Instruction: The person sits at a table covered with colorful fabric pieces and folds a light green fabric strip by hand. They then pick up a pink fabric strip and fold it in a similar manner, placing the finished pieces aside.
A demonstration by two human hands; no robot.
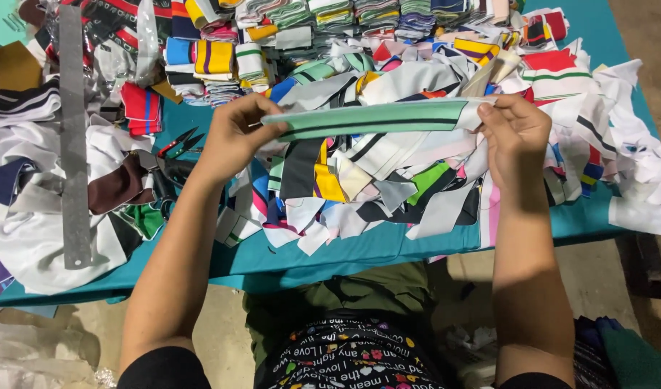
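Left hand (233,137) pinches one end of a mint-green fabric strip with a dark stripe (366,119), fingers curled closed around it. Right hand (514,130) grips the other end the same way, so the strip stretches level between both hands. Directly beneath the hands lies a heap of mixed fabric scraps (373,180) on a teal table cover (345,252). Just beside the left wrist sit black scissors (175,162); farther out lies a long metal ruler (73,137).

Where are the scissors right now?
The scissors lie on the fabric scraps left of centre in the head view, just beside the left hand and right of the long metal ruler.
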